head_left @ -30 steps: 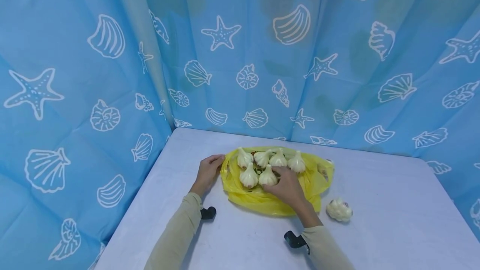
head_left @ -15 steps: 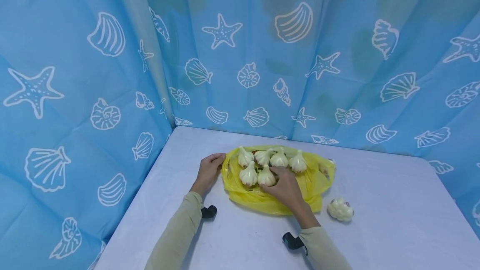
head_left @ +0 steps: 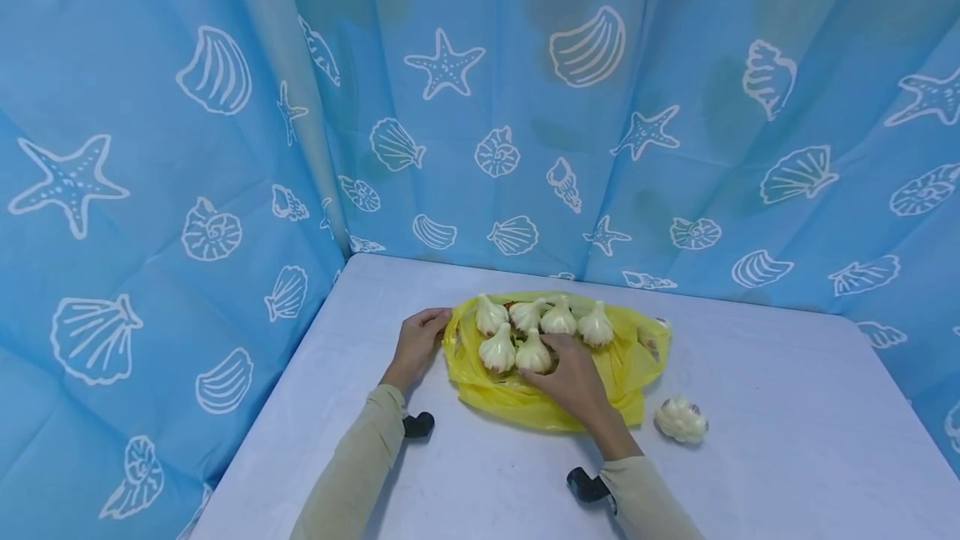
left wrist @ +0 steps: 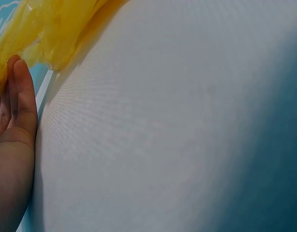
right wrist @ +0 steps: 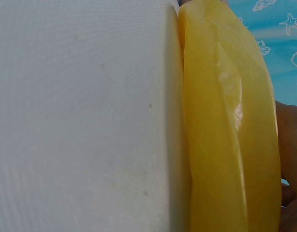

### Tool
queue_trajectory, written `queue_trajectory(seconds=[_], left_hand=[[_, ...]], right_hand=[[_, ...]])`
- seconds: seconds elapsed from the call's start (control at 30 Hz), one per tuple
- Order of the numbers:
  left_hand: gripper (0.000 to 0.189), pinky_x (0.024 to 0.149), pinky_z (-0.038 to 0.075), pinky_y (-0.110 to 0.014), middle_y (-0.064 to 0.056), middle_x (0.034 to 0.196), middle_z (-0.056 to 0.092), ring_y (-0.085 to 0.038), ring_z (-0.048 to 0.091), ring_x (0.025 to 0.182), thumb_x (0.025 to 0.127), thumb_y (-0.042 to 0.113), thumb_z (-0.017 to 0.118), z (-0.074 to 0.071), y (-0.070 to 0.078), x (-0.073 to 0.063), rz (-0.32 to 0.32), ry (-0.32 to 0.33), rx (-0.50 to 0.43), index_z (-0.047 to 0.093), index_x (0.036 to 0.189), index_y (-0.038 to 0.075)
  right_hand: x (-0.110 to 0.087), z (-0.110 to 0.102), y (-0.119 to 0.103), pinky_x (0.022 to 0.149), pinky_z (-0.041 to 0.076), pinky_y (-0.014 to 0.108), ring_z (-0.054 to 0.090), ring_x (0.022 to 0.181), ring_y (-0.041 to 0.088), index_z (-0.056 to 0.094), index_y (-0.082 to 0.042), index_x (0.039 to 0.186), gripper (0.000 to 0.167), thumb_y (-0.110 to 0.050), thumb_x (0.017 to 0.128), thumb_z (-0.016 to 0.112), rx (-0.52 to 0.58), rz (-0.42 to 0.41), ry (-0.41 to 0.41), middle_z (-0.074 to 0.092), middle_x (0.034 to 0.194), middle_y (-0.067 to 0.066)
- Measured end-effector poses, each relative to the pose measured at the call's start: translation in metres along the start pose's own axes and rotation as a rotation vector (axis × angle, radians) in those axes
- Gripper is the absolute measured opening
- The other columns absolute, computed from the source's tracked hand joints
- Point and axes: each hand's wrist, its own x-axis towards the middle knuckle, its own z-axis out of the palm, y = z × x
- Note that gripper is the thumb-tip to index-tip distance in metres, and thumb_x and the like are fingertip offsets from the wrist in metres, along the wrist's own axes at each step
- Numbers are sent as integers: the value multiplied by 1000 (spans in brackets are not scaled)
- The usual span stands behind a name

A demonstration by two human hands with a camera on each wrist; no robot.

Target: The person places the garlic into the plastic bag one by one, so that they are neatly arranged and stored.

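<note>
A yellow plastic bag (head_left: 517,412) lies spread on the table, with several white garlic bulbs (head_left: 497,352) standing on it in two rows, stems up. At the bag's left edge, my left hand (head_left: 412,347) pinches the plastic; in the left wrist view its thumb (left wrist: 25,92) meets the fingers at the crumpled film. My right hand (head_left: 576,377) holds the front-right garlic bulb (head_left: 532,353) between thumb and fingers, over the bag. In the right wrist view the yellow bag (right wrist: 221,121) hides that bulb and most of the hand.
A lone garlic bulb (head_left: 681,420) lies on its side on the white-covered table (head_left: 795,423), right of the bag. Blue curtains (head_left: 480,107) printed with shells and starfish hang behind and to the left. Black wrist devices (head_left: 587,485) sit under both sleeves.
The bulb under my right hand has shifted slightly left, closer to its neighbour, and the right hand moved with it. My left hand stays at the bag's edge.
</note>
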Motion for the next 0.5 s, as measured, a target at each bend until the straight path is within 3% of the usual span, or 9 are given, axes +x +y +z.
queue_trajectory(seconds=[0.23,0.37,0.5], left_hand=[[25,86,54,-27,-8,115,66,-17,63,103,96,25,64,1,-1,1,11,-4,8,70,113,7],[26,86,54,-27,-8,115,66,-18,63,103,96,26,64,0,-1,2,14,-3,15,70,113,8],[26,87,54,-27,-8,115,66,-18,63,104,95,27,65,-1,-1,2,7,-3,18,70,113,8]], right_hand=[[4,-27,-4,96,47,51,56,115,34,62,-1,126,69,-46,77,81,-59,-42,7,61,124,15],[10,-64,-7,87,52,51,59,110,36,63,-1,124,62,-43,81,78,-86,-74,53,61,124,17],[12,-107,-4,78,56,49,64,98,34,66,-3,118,43,-34,89,71,-111,-23,93,64,115,16]])
